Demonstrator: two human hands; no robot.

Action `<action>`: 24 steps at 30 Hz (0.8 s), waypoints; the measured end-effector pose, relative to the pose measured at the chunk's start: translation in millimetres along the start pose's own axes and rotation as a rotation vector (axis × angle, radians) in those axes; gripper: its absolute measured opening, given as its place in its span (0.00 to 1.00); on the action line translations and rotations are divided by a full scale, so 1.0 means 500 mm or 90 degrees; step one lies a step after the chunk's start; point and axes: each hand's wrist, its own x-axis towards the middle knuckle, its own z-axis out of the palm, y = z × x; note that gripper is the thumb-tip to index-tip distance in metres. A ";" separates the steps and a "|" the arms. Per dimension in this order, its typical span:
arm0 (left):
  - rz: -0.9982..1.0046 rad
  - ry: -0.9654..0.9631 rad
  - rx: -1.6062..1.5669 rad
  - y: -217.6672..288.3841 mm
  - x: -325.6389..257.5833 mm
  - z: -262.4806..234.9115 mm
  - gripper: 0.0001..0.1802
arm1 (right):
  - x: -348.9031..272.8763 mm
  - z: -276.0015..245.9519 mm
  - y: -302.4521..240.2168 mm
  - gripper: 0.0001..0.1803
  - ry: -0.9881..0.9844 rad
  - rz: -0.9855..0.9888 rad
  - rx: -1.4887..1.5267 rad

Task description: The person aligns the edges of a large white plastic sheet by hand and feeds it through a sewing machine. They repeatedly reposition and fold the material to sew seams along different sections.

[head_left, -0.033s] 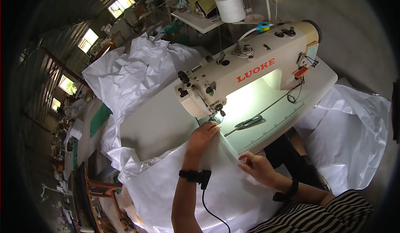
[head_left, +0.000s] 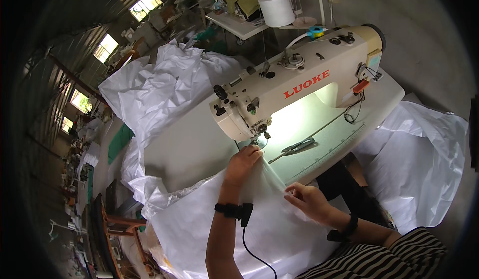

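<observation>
A sewing machine with a cream body stands over its pale table, its lamp lighting the bed. White sheeting, thin and slightly glossy, drapes over the front of the table and my lap. Just in front of the presser foot, my left hand grips the sheeting's edge, its fingers pressed together. Farther down that edge, to the right, my right hand pinches the folded border between thumb and fingers. The border runs taut between both hands. Its tip under the needle is partly hidden by my left fingers.
Thread snips lie on the machine bed right of the needle. Crumpled white sheeting heaps behind the table at left, and another white pile hangs at right. A thread cone stands behind the machine. A cable trails from my left wrist.
</observation>
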 end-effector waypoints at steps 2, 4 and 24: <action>-0.020 0.004 -0.018 0.001 -0.002 -0.001 0.10 | 0.001 0.001 -0.001 0.09 -0.014 0.012 0.026; -0.019 0.011 -0.020 0.002 -0.004 0.002 0.10 | 0.003 0.003 0.002 0.09 0.009 -0.050 -0.104; -0.243 -0.037 0.164 0.134 -0.070 0.004 0.36 | 0.027 0.045 -0.019 0.23 0.013 -0.221 -0.518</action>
